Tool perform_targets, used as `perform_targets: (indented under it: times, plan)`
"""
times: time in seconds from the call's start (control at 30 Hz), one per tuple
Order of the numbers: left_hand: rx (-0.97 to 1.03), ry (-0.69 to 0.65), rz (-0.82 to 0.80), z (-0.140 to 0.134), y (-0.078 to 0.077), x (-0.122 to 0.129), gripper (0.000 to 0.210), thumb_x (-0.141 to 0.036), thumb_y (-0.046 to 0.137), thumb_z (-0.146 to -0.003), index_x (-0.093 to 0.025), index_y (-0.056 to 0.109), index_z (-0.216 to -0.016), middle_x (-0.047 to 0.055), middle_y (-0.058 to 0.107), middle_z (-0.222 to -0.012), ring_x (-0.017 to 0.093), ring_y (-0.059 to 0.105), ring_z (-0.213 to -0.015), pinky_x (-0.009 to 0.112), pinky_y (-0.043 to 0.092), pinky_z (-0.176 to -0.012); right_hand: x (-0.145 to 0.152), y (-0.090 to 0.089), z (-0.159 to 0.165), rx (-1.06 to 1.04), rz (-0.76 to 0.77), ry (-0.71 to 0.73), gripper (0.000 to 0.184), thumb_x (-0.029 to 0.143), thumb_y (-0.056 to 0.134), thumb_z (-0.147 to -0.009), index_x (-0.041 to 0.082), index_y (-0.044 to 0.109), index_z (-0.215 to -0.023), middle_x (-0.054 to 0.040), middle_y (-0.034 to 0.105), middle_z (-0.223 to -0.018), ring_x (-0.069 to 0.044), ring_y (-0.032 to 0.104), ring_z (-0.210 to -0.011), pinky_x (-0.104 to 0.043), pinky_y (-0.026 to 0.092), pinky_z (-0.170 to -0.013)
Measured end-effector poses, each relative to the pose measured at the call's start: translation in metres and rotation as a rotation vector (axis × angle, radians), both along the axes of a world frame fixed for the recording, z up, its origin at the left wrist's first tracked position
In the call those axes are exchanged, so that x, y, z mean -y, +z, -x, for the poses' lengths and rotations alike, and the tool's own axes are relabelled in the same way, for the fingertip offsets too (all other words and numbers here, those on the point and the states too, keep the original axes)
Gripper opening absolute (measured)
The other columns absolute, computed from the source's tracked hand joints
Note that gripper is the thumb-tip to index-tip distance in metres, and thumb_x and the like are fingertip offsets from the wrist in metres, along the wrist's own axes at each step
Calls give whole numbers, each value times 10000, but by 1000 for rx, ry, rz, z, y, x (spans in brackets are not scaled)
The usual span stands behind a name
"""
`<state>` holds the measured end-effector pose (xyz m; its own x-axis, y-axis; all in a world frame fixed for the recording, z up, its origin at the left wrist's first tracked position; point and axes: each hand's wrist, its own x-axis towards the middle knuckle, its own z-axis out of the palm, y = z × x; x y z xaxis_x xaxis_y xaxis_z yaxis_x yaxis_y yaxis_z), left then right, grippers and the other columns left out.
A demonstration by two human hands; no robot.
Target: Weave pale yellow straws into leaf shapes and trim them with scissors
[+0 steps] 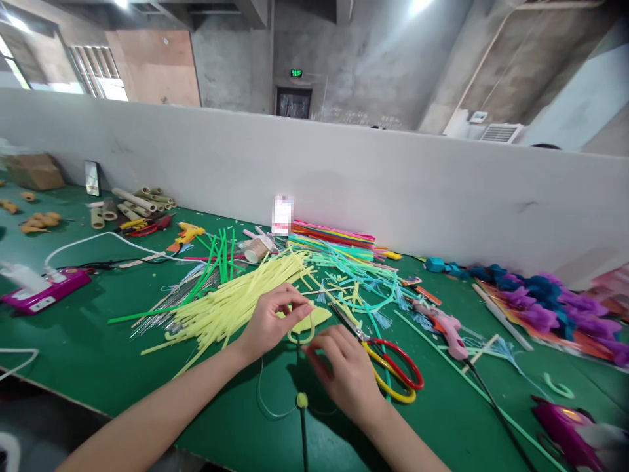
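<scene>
My left hand (275,317) is closed in a pinch on a bent yellow pipe cleaner (311,333), which curves into a loop between my hands. My right hand (346,367) is curled, its fingertips pressed together at the loop's lower side; what they grip is too small to make out. Below them a dark stem (303,436) with a yellow-green fuzzy tip (301,400) lies at the table's front. A thin clear thread (263,397) arcs beside it. Behind the loop lies a flat yellow leaf-like piece (320,317). Scissors (400,370) with red and yellow handles rest beside my right hand.
A heap of yellow pipe cleaners (236,298) spreads behind my left hand. Green and turquoise ones (351,265) lie farther back. Glue guns, one yellow (189,232) and one pink (451,331), flank them. Purple power strips (46,288) and cables stand at the sides. A white partition (206,164) borders the table.
</scene>
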<state>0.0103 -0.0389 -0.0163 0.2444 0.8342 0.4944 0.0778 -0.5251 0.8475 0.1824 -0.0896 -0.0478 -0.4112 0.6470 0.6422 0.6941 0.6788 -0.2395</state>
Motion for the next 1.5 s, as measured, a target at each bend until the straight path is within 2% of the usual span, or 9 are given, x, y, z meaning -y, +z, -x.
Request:
perform_targets:
  times: [0.07, 0.17, 0.4, 0.9, 1.27, 1.5]
  plan:
    - [7, 5, 1, 0, -1, -1, 188, -334, 627, -836, -159, 682, -799, 36, 592, -800, 112, 549, -686, 183, 415, -521, 2, -3, 2, 132, 35, 46, 83, 183, 535, -898, 209, 613, -907, -49, 634, -791, -189, 560, -779, -318, 469, -692]
    - [16, 6, 7, 0, -3, -2, 192, -342, 625, -835, -161, 679, -800, 38, 594, -805, 117, 551, -694, 181, 412, -505, 1, -11, 3, 195, 81, 35, 129, 170, 536, -898, 203, 640, -966, -52, 656, -838, -191, 551, -808, -322, 480, -725]
    - [5, 6, -6, 1, 0, -1, 174, -319, 623, -841, -160, 679, -798, 37, 593, -803, 117, 551, -705, 184, 406, -518, -1, -19, 4, 223, 106, -19, 152, 186, 508, -910, 188, 655, -947, -63, 629, -835, -193, 535, -816, -333, 481, -731]
    - [-46, 10, -128, -1, 11, 3, 154, -266, 611, -847, -157, 691, -772, 33, 591, -766, 116, 550, -682, 204, 433, -556, -5, -24, 12, 237, 35, -85, 160, 191, 538, -879, 195, 598, -730, -36, 585, -756, -178, 525, -786, -309, 418, -698]
    - [-74, 3, -190, -6, 15, 5, 144, -244, 607, -844, -151, 689, -771, 34, 586, -748, 111, 535, -642, 219, 445, -556, -6, -24, 13, 248, -8, -90, 155, 178, 555, -857, 199, 576, -704, -28, 568, -739, -173, 521, -771, -308, 393, -676]
    - [-110, -12, -225, -8, 17, 5, 128, -214, 598, -842, -151, 683, -769, 31, 580, -755, 104, 523, -622, 226, 445, -572, -7, -26, 13, 281, 33, -94, 130, 190, 544, -863, 199, 586, -740, -33, 590, -762, -188, 526, -794, -325, 383, -679]
